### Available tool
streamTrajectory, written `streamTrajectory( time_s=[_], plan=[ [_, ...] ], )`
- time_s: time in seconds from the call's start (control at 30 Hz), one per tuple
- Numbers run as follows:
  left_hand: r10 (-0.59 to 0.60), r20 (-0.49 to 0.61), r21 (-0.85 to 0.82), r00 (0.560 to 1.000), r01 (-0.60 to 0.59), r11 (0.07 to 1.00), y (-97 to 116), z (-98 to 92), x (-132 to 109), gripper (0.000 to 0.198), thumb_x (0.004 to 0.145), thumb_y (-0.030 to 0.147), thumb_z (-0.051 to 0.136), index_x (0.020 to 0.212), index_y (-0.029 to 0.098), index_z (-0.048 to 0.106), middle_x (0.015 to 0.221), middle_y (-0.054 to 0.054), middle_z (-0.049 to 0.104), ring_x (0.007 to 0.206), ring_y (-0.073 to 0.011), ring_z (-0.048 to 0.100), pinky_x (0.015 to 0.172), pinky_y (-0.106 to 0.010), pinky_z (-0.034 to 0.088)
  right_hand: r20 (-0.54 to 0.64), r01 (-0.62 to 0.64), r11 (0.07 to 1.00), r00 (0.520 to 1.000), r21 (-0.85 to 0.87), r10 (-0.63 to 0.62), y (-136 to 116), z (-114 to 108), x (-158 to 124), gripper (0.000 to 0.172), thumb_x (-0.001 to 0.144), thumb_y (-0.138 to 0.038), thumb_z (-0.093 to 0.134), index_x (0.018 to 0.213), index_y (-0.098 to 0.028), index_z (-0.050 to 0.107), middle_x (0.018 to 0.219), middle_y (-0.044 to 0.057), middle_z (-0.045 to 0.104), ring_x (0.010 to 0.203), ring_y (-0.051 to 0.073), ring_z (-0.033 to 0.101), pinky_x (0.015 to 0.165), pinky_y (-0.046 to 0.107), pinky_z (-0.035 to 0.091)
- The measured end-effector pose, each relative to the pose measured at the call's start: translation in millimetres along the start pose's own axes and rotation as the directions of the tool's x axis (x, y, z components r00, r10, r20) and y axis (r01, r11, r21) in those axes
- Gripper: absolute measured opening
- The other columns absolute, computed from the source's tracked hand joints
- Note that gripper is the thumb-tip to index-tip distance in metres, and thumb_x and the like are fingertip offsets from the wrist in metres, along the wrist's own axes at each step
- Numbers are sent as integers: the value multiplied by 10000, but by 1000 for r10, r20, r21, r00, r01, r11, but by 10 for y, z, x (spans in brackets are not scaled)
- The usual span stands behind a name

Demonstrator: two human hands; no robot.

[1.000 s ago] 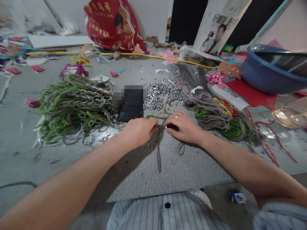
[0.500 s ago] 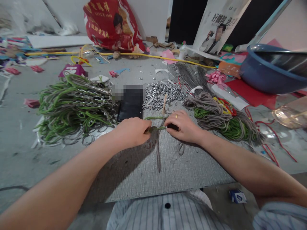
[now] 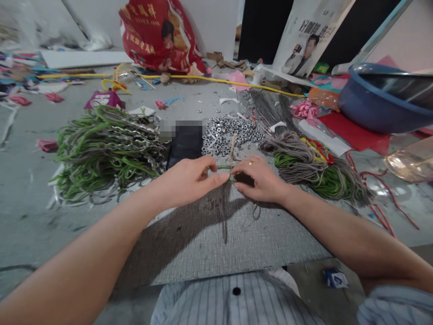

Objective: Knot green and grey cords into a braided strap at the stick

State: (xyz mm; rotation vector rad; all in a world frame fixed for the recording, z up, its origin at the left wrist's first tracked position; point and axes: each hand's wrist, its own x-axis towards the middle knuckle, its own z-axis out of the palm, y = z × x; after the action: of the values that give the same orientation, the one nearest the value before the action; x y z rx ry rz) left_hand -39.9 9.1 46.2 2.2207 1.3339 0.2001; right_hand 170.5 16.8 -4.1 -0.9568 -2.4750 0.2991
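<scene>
A short green cord [image 3: 223,167] lies across between my hands, with a grey cord [image 3: 223,216] hanging down from it toward the table's front edge. My left hand [image 3: 194,180] is on the left side, its thumb stretched right to the crossing and its index finger bent apart from it. On the other side, my right hand [image 3: 255,178], with a ring on one finger, has its fingertips closed on the cords where they meet. The exact crossing is partly hidden by fingers. A thin wooden stick [image 3: 232,146] points away just beyond, by a pile of metal nuts [image 3: 233,131].
Left lie a bundle of green and grey cords with metal chains [image 3: 108,153] and a black phone [image 3: 185,143]. To the right are looped cords [image 3: 314,167], grey wires [image 3: 270,108] and a blue basin [image 3: 382,104]. A red bag [image 3: 158,38] stands behind a yellow cable [image 3: 216,80].
My left hand has let go of the green cord's end; its thumb has moved right toward the crossing and its fingers have spread. My right hand has barely moved.
</scene>
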Motion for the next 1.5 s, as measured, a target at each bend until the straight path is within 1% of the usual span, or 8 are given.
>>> streamTrajectory(
  time_s=[0.1, 0.23, 0.43, 0.63, 0.87, 1.03, 1.2, 1.5],
  plan=[
    [1, -131, -349, 991, -47, 936, -32, 61, 29, 608, 826, 625, 154, 989, 167, 519, 527, 17, 426, 480, -117, 413, 473, -248, 334, -85, 30, 1000, 996, 10, -29, -10, 1, 3, 214, 761, -295, 554, 938, -174, 552, 890, 66, 641, 861, 212, 543, 796, 367, 345],
    [-78, -89, -605, 993, 8, 796, -80, 187, 115, 722, 813, 640, 54, 1211, 164, 424, 589, -15, 467, 518, -134, 449, 482, -263, 366, -150, 27, 999, 988, 24, -23, -60, 8, 31, 238, 775, -300, 560, 984, -187, 543, 887, 53, 649, 867, 201, 551, 792, 353, 352],
    [-102, -18, -755, 995, 53, 653, 13, 282, 221, 754, 812, 621, -20, 1370, 194, 251, 681, -49, 531, 559, -136, 487, 503, -260, 397, -144, -1, 1000, 990, -9, 0, -171, 2, 58, 207, 789, -303, 560, 966, -197, 555, 859, 35, 645, 834, 189, 542, 774, 341, 329],
    [-146, 12, -815, 989, 94, 572, 222, 270, 217, 722, 847, 530, -78, 1390, 146, 200, 792, -88, 577, 660, -160, 545, 601, -313, 452, -166, 102, 963, 975, -250, -147, -255, 11, 39, 239, 809, -352, 536, 955, -169, 582, 861, 69, 616, 856, 210, 492, 770, 356, 288],
    [-110, -15, -764, 994, 60, 643, 278, 303, 200, 741, 847, 494, -126, 1363, 133, 263, 806, -91, 612, 754, -168, 587, 662, -300, 469, -90, 148, 929, 978, -339, -188, -297, 12, 53, 206, 868, -274, 430, 842, -213, 624, 790, 43, 603, 821, 185, 465, 768, 359, 260],
    [-75, -113, -736, 991, -33, 676, 165, 336, 206, 555, 891, 484, 142, 1247, 156, 414, 819, -60, 578, 719, -140, 543, 679, -286, 462, -238, 16, 999, 971, 31, -8, -259, 8, 70, 133, 812, -219, 473, 757, -187, 589, 712, 20, 605, 743, 152, 515, 721, 320, 340],
    [-50, -202, -630, 978, -90, 771, 116, 343, 221, 305, 835, 316, 396, 1072, 151, 493, 730, -11, 522, 641, -106, 476, 599, -242, 426, -279, -184, 878, 902, 441, 329, -173, 23, 84, 62, 761, -220, 504, 741, -187, 552, 673, -14, 590, 641, 109, 521, 625, 257, 401],
    [39, -297, -380, 954, -156, 912, 100, 313, 244, 205, 801, 306, 449, 816, 152, 583, 691, 10, 564, 636, -98, 484, 579, -219, 385, -241, -225, 802, 878, 554, 413, -111, 25, 94, 29, 721, -206, 536, 715, -178, 540, 653, -21, 576, 612, 95, 506, 581, 242, 395]
  ],
)
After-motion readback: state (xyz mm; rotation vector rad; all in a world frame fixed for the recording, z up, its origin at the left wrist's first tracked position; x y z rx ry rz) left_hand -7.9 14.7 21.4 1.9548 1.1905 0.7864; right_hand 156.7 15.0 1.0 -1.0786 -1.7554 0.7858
